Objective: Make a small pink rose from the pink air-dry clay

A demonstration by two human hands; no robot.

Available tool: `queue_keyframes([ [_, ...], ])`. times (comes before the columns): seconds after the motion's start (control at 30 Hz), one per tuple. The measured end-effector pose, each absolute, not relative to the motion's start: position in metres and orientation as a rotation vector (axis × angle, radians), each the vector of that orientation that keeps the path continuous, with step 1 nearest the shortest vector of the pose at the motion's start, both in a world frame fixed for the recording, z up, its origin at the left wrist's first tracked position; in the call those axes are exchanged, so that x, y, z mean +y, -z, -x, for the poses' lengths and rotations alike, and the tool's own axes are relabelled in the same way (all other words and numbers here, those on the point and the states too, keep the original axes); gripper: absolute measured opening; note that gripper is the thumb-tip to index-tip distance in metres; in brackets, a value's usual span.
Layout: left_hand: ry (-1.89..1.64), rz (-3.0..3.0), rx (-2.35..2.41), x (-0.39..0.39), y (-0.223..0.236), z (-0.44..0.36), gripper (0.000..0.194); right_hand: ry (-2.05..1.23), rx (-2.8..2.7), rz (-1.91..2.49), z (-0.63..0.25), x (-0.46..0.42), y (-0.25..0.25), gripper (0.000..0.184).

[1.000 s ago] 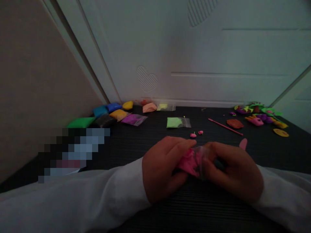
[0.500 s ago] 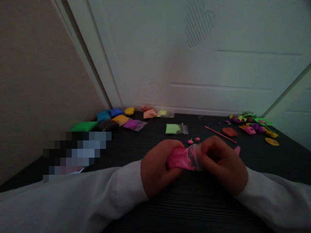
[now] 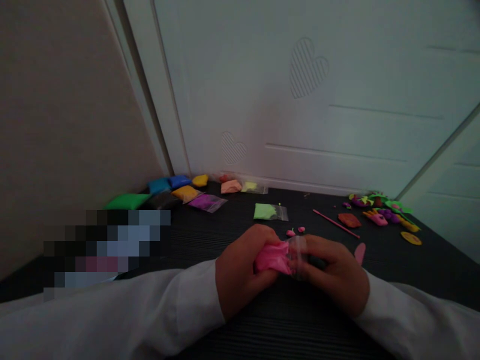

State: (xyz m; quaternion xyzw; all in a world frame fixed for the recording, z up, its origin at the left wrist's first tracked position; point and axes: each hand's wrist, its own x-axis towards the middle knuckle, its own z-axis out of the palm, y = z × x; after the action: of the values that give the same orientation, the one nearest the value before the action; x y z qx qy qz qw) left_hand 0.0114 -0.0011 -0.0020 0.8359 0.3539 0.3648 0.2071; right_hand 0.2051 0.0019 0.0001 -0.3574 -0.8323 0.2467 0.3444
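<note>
My left hand (image 3: 247, 272) is wrapped round a clear zip bag of pink modelling clay (image 3: 272, 257), low above the dark table. At the bag's open end is my right hand (image 3: 333, 272), its fingertips and thumb inside or against the clear plastic, close to the clay. Whether those fingertips touch the clay itself I cannot tell. Just beyond the bag lie two small pink clay pieces (image 3: 291, 233) with green tips.
A bag of light green clay (image 3: 264, 211) lies ahead. Several coloured clay packs (image 3: 159, 186) line the back left. Rightward are a pink stick (image 3: 335, 223), a pink flat tool (image 3: 360, 253), a reddish lump (image 3: 349, 220) and small clay figures (image 3: 375, 216). A white panel (image 3: 281, 165) stands behind.
My right fingers have moved left from the bag's edge into or over its open end. My left hand keeps its hold. The view has tilted up slightly.
</note>
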Motion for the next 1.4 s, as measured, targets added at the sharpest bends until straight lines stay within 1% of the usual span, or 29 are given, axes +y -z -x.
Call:
queue_keyframes([
  [0.2, -1.016, -2.317, 0.964, 0.0, 0.005, -0.01, 0.028, -0.731, -2.185, 0.937, -0.202, 0.001, -0.002, 0.019],
  [0.5, -1.013, -2.211, 1.029, -0.004, 0.009, -0.013, 0.028, -0.731, -2.179, 0.928, -0.2, -0.002, -0.004, 0.008],
  [0.77, -0.927, -2.147, 1.158, -0.006, 0.006, -0.014, 0.029, -0.784, -2.196, 0.867, -0.2, 0.002, 0.0, 0.014],
  [0.87, -0.9, -2.124, 1.169, -0.005, 0.007, -0.014, 0.027, -0.838, -2.197, 0.854, -0.2, 0.004, 0.0, 0.011],
  [1.03, -0.858, -2.146, 1.126, -0.003, 0.01, -0.012, 0.018, -0.903, -2.183, 0.875, -0.201, 0.004, 0.004, 0.003],
  [1.27, -0.829, -2.162, 1.108, -0.001, 0.006, -0.013, 0.016, -0.98, -2.122, 0.928, -0.197, 0.001, 0.004, 0.004],
  [1.4, -0.869, -2.179, 1.087, 0.0, 0.006, -0.013, 0.013, -0.976, -2.06, 0.962, -0.194, -0.006, -0.001, 0.01],
])
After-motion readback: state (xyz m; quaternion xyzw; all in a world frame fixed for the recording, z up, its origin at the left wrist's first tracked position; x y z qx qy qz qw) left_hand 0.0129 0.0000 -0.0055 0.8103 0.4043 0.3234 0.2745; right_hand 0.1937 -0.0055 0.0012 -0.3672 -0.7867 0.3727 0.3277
